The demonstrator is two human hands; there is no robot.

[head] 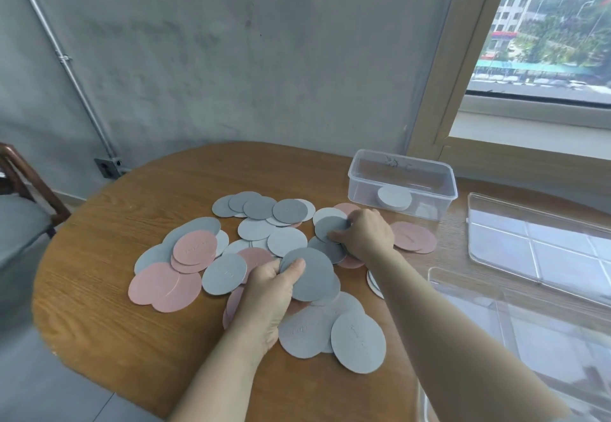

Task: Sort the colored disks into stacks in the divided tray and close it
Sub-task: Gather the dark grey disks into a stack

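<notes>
We see a round wooden table (99,289) strewn with disks (254,228) in pink, light grey and dark grey, many overlapping in a loose heap across its middle. The left hand (271,292) is curled round a grey stack (310,276). Its thumb lies on the top face, its fingers are tucked beneath, and the stack sits a little above the heap, tilted towards us. The right hand (363,233), farther back, is bent over, its thumb and fingertips pinching the edge of a grey disk (330,228) that lies on the heap. Just right of that hand, pink disks (413,236) overlap one another, and more pink ones lie at the heap's left edge.

Behind the right hand a clear box (358,187) stands open near the table's far right side. A white stack (393,198) lies inside it against the near wall. Right of the box a clear lid (535,243) lies flat. Nearer us, beside the right forearm, is a clear tray (479,306). Glare covers it, so it may be divided, but we cannot make out any compartments. No disks show inside it. A chair (20,183) stands at the far left, and a window (545,41) fills the upper right.
</notes>
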